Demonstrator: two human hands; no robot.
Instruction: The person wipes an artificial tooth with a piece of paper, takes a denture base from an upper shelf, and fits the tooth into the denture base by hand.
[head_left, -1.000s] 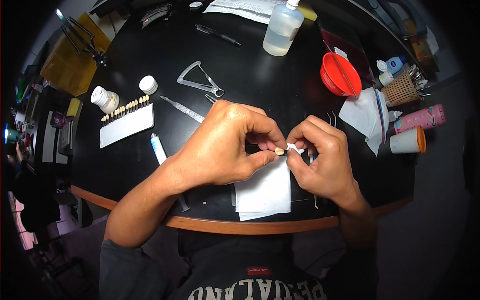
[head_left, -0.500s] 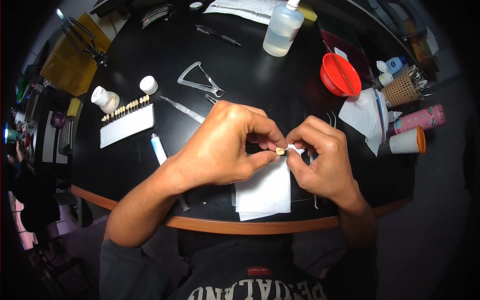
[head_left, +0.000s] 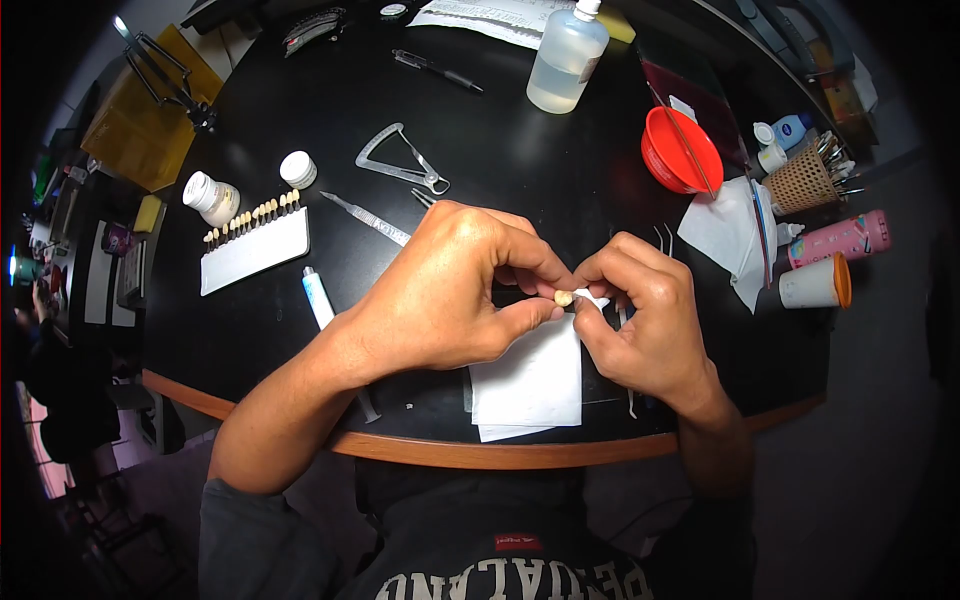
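The black worktop with a brown wooden edge (head_left: 500,455) spreads beneath both forearms, which come in from its near side and angle inward over it. The left hand (head_left: 440,280) is palm inward, its back arched and uppermost, with thumb and forefinger reaching across to the right. The right hand (head_left: 650,315) faces it, fingers curled and thumb bent, so the fingertips of the two hands nearly meet.

Below the hands, the stacked white paper sheets (head_left: 530,390) lie flat. Beyond them stands the translucent plastic bottle of clear liquid (head_left: 567,65), with the round red plastic bowl (head_left: 672,155) to its right and nearer. On the left is the white rectangular holder with a row of tooth-coloured tabs (head_left: 255,250), well apart from the fingers.

The right hand pinches the small crumpled white tissue (head_left: 597,298) narrowly between thumb and fingers. The left thumb and forefinger, almost closed, grip the tiny cream tooth-shaped piece (head_left: 563,298), just beside the tissue and above the sheets. Compared with a moment ago, this piece is turned, showing a narrower side, and sits slightly closer to the right hand; both hands keep nearly the same pose.
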